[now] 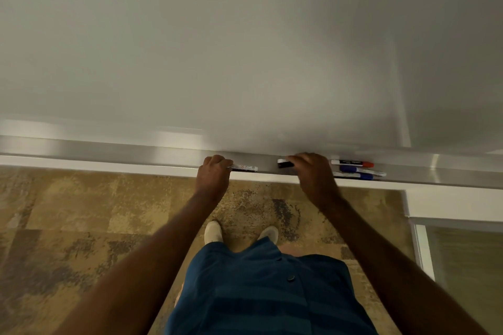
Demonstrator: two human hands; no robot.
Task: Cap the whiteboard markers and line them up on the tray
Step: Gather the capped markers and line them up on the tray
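A metal tray (109,148) runs along the bottom edge of the whiteboard. My left hand (215,171) is closed around one end of a white marker (245,168) that lies on the tray and points right. My right hand (313,171) grips a black cap (285,163) or the black end of a marker; my fingers hide the rest of it. To the right of that hand lie three markers side by side: one with a red cap (352,163) and two with blue caps (362,171) (353,175).
The whiteboard (245,49) fills the upper view. Below the tray is patterned brown carpet (81,212), with my shoes and blue shirt in the middle. A white frame and glass panel (462,266) stand at the lower right.
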